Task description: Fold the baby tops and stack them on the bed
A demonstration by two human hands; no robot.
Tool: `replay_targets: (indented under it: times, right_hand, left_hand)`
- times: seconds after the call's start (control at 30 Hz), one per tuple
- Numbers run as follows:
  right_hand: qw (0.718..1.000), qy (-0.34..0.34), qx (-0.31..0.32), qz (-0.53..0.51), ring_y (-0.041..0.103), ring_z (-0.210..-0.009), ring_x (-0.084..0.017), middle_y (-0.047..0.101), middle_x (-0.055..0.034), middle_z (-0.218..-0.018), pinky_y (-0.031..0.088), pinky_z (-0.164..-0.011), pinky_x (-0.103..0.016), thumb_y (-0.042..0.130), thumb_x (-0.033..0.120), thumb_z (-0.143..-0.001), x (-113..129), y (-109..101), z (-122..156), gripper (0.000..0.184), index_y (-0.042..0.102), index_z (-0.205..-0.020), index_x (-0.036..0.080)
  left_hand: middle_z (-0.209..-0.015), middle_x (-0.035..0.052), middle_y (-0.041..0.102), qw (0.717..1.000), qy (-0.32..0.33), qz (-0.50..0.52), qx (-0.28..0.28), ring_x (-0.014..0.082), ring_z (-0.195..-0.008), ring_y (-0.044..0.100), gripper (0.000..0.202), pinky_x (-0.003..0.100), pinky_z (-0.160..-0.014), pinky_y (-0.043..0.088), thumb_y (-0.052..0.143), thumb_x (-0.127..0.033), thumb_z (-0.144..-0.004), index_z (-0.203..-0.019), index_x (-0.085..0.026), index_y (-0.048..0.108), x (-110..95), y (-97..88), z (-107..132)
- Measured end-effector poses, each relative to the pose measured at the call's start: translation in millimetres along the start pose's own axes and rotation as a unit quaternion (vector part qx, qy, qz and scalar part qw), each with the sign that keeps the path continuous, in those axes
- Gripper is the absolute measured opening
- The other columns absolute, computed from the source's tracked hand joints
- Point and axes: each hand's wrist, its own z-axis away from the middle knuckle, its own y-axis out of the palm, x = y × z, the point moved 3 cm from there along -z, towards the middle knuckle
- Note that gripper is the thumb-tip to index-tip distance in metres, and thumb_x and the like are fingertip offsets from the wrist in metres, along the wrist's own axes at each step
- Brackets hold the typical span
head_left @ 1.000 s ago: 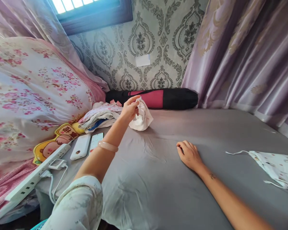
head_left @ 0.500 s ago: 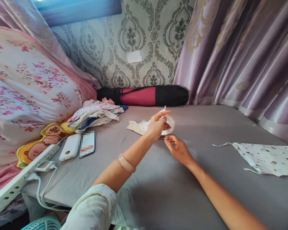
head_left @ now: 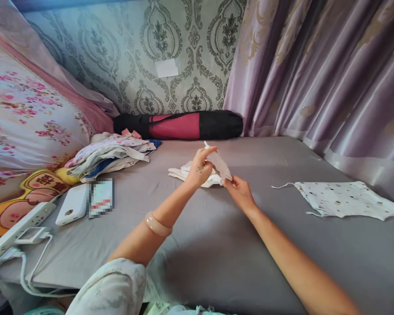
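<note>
Head view. Landmark: the long bag [head_left: 179,127] against the wall. The white cloth [head_left: 221,162] is in front of the bag's right half, well apart from it. Its raised part slants down from the left fingers to the right fingers; the remainder trails leftward on the bed [head_left: 269,253], roughly parallel to the bag. Both hands touch it, so neither is nearer. The left hand [head_left: 201,169] appears to pinch the upper end; the right hand [head_left: 240,192] pinches the lower right edge.

Count:
- White cloth: one.
- Spotted cloth [head_left: 348,200]: one, right of the bag, nearer the camera.
- Clothes pile [head_left: 113,153]: one, before the bag's left end; layers not countable.
- Power bank [head_left: 72,204]: one, beyond the pile, nearer the camera.
- Phone [head_left: 101,197]: one, beside it, blurred.
</note>
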Motion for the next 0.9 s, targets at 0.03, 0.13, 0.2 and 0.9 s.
replay_targets:
  times: [0.03, 0.13, 0.2, 0.9]
  right_hand:
    - [1.0, 0.002, -0.005, -0.007, 0.059, -0.072, -0.019, 0.066, -0.0007, -0.072, 0.044, -0.067, -0.028, 0.059, 0.049, -0.077, 2, -5, -1, 0.029, 0.063, -0.076, 0.02]
    - [0.999, 0.005, -0.007, -0.036, 0.059, -0.074, -0.018, 0.066, -0.0003, -0.073, 0.044, -0.07, -0.028, 0.062, 0.045, -0.076, 11, -18, -3, 0.026, 0.065, -0.077, 0.019]
    - [0.998, 0.017, -0.005, -0.053, 0.06, -0.076, -0.018, 0.067, 0.0001, -0.073, 0.045, -0.074, -0.028, 0.064, 0.042, -0.075, 18, -25, -2, 0.022, 0.067, -0.076, 0.02]
    - [0.93, 0.215, 0.245, -0.168, 0.07, -0.072, -0.021, 0.075, -0.0071, -0.081, 0.055, -0.069, -0.031, 0.077, 0.047, -0.072, 40, -71, 12, 0.035, 0.076, -0.092, 0.018]
  left_hand:
    - [-0.11, 0.0082, 0.062, 0.999, 0.02, -0.039, 0.0, 0.0191, -0.095, 0.059, 0.055, 0.03, -0.084, 0.047, 0.046, -0.004, -0.065, -0.111, -0.02, 0.07, 1, -6.9, -2]
    - [-0.106, 0.0083, 0.06, 0.991, 0.042, -0.122, 0.017, 0.0178, -0.088, 0.059, 0.049, 0.03, -0.08, 0.048, 0.046, -0.005, -0.071, -0.111, -0.019, 0.071, 3, -21.7, -5]
    - [-0.1, 0.0075, 0.058, 0.986, 0.049, -0.16, 0.018, 0.0181, -0.086, 0.057, 0.041, 0.031, -0.078, 0.049, 0.05, -0.008, -0.075, -0.107, -0.02, 0.071, 4, -27.6, -3]
    - [-0.073, 0.0088, 0.07, 0.906, -0.271, 0.11, 0.306, 0.0163, -0.06, 0.06, 0.055, 0.026, -0.053, 0.042, 0.062, -0.068, -0.078, -0.078, -0.015, 0.074, 10, -39.1, 23]
